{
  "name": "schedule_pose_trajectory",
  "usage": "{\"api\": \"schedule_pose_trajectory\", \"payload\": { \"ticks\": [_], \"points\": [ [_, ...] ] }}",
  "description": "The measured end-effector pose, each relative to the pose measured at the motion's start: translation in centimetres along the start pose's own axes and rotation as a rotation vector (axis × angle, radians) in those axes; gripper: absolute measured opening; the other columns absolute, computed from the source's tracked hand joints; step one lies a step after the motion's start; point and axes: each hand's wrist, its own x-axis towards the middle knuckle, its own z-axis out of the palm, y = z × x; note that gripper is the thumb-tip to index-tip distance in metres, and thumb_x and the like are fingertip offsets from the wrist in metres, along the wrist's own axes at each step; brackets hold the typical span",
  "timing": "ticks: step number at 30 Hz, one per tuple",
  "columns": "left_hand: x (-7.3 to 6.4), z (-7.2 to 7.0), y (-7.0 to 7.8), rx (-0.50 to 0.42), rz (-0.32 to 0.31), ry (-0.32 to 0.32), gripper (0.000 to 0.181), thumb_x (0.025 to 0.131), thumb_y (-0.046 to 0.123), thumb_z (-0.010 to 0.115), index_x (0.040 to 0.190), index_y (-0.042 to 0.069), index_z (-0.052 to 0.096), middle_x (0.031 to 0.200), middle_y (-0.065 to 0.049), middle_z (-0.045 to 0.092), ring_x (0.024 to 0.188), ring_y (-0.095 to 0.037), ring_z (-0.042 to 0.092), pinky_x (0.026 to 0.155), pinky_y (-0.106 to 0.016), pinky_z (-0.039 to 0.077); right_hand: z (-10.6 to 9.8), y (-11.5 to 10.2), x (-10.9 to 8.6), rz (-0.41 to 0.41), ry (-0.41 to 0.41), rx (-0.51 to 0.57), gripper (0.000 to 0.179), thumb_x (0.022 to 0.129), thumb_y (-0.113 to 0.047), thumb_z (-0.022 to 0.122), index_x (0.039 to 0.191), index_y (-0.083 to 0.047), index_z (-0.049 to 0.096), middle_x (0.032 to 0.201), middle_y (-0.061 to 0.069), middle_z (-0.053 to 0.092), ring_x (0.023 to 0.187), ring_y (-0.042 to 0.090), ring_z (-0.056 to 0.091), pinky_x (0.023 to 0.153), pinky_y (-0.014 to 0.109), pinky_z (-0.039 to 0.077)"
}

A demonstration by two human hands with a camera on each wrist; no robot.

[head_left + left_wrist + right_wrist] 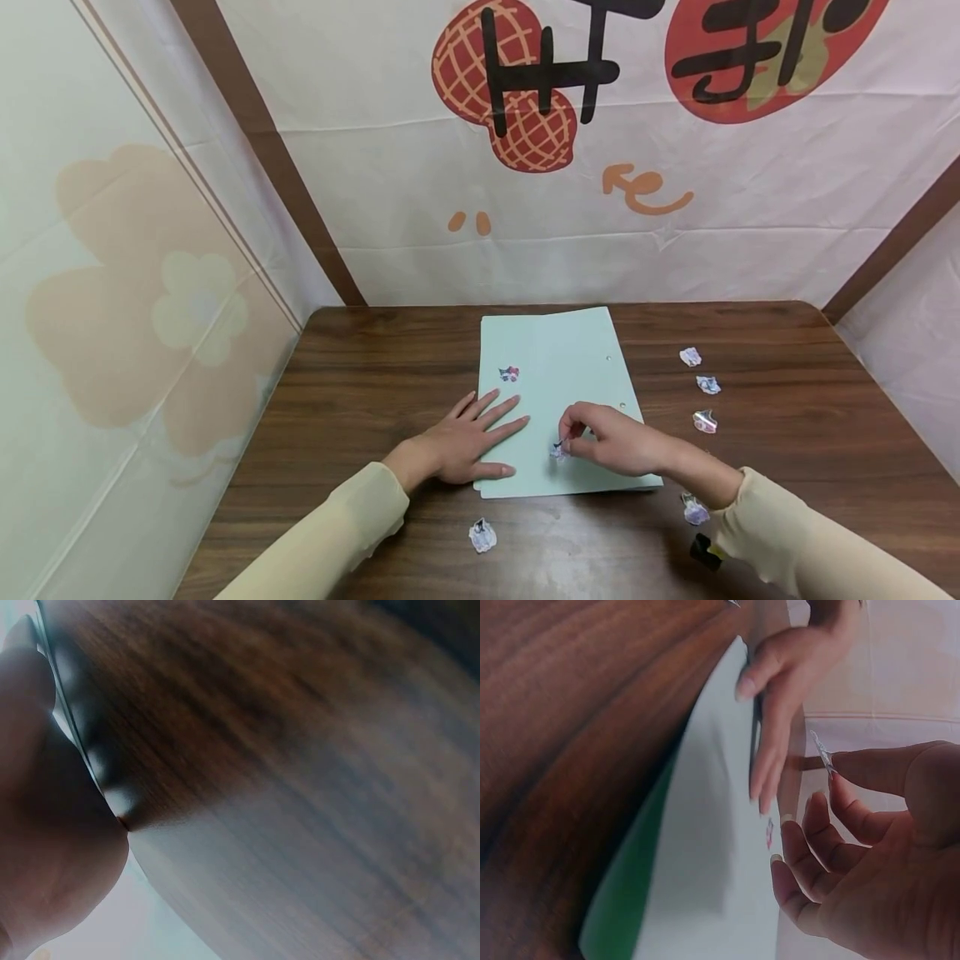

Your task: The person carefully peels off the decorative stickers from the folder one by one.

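Note:
A pale mint folder (558,350) lies on the wooden table, its green inner side (622,892) showing at the lifted edge in the right wrist view. My left hand (471,442) rests flat on the folder's left side with spread fingers. Between thumb and forefinger my right hand (611,439) pinches a small cut-out sticker (822,753), held over the lower middle of the folder. Its other fingers are loosely bent. A small red and dark sticker (509,374) sits on the folder's upper left. In the left wrist view only part of the left hand (45,802) and the table show.
Several loose stickers lie on the table right of the folder, among them a shiny one (705,422) and one (695,509) near the right sleeve. Another sticker (482,535) lies in front of the folder. A black object (705,552) is partly covered by the right sleeve.

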Motion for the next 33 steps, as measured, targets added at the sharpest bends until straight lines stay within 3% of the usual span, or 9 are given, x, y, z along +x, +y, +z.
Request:
{"api": "schedule_pose_trajectory", "payload": {
  "ticks": [7,33],
  "points": [
    [0.0,0.1,-0.1,-0.008,0.003,0.01,0.076,0.103,0.068,0.037,0.166,0.033,0.014,0.174,0.0,0.0,0.159,-0.031,-0.004,0.124,-0.059,0.005,1.1,0.0,-0.5,-0.057,-0.04,-0.033,0.004,0.101,-0.011,0.063,0.097,-0.013,0.062,0.097,-0.006,0.061,0.096,0.009,0.057,0.089,0.041,0.051],
    [0.0,-0.1,0.1,0.008,-0.007,-0.002,0.075,0.104,0.064,0.04,0.166,0.031,0.016,0.174,-0.001,0.001,0.159,-0.032,-0.002,0.124,-0.059,0.006,3.7,-0.7,-1.6,-0.103,-0.122,-0.031,0.007,0.101,-0.013,0.063,0.095,-0.016,0.062,0.095,-0.01,0.058,0.093,0.005,0.056,0.087,0.032,0.051]
  ]
}}
